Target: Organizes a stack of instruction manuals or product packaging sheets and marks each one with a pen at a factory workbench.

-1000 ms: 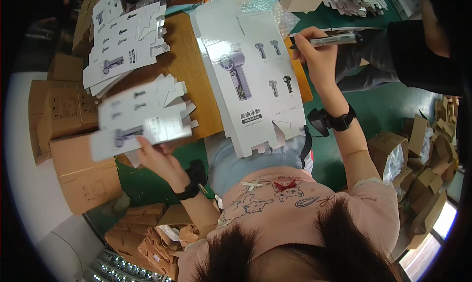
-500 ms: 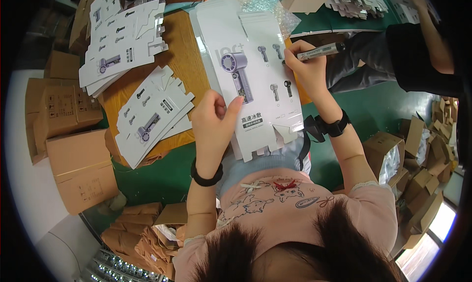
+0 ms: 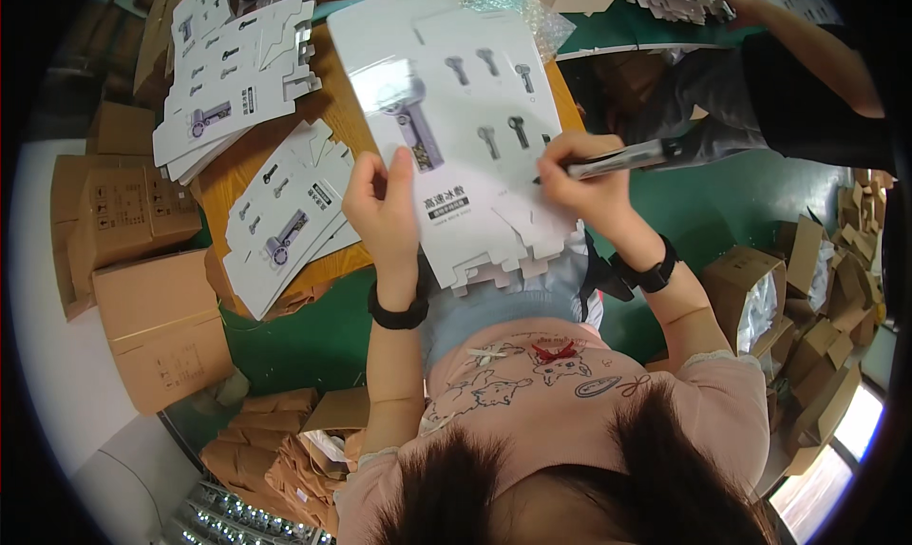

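2 hands (image 3: 591, 189) @ ctn (image 3: 465, 127) w/ marker (image 3: 627, 157)

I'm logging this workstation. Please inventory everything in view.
Unfolded printed cartons: many, white, centre, left, upper right
Marker pen: one, black and silver, right hand
Table: one, brown wood, under cartons
Bubble wrap: count unclear, clear, top
Corrugated boxes: many, brown, both sides
Co-worker: one, dark-clothed, upper right
Floor: one, green, below
Wristbands: two, black, both wrists
Left hand: one, bare, at cartons' left edge
Right hand: one, bare, holding marker pen
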`<state>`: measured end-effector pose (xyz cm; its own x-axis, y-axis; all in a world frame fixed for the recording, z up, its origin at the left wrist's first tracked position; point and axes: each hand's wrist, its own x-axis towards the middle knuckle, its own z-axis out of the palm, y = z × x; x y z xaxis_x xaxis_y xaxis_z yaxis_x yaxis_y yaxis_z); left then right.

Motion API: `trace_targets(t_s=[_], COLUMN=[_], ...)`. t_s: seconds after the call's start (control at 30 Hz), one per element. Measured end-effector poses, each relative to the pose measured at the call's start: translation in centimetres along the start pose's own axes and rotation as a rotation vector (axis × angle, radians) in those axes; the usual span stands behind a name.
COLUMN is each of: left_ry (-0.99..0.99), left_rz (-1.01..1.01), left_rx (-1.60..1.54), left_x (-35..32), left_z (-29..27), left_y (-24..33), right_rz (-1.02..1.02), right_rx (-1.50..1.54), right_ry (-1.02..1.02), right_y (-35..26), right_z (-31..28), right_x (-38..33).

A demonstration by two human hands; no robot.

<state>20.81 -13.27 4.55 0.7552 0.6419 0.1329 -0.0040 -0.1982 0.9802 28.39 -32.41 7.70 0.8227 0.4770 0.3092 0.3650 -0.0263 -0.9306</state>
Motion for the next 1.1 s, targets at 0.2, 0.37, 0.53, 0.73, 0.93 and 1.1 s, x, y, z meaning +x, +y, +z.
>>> trace_targets(t_s=[0.2, 0.37, 0.53, 0.73, 0.93, 1.1], left_ry=[0.027, 0.017, 0.396, 0.842, 0.515, 0.274], left_rz=[-0.049, -0.048, -0.092, -0.025, -0.301, -0.055], left_rx=[-0.1, -0.186, -0.464, -0.43, 0.67, 0.486], left_x=[0.1, -0.1, -0.8, -0.6, -2.7, -1.7], left_z=[0.1, 0.2, -2.6, -7.1, -12.2, -8.5], left_y=[-0.3, 0.0, 3.9, 1.7, -3.7, -1.2], right_rz=[0.004, -0.031, 0.074, 0.134, 0.193, 0.08], right_rx=[-0.121, -0.176, 0.202, 0.12, 0.051, -0.112], right_ry=[-0.11, -0.147, 0.227, 0.281, 0.233, 0.195], right_y=[0.3, 0.7, 1.5, 2.8, 3.9, 4.8], right_z=[1.6, 1.5, -0.4, -1.1, -0.2, -0.3], right_x=[-0.4, -0.5, 0.6, 3.8, 4.5, 4.6])
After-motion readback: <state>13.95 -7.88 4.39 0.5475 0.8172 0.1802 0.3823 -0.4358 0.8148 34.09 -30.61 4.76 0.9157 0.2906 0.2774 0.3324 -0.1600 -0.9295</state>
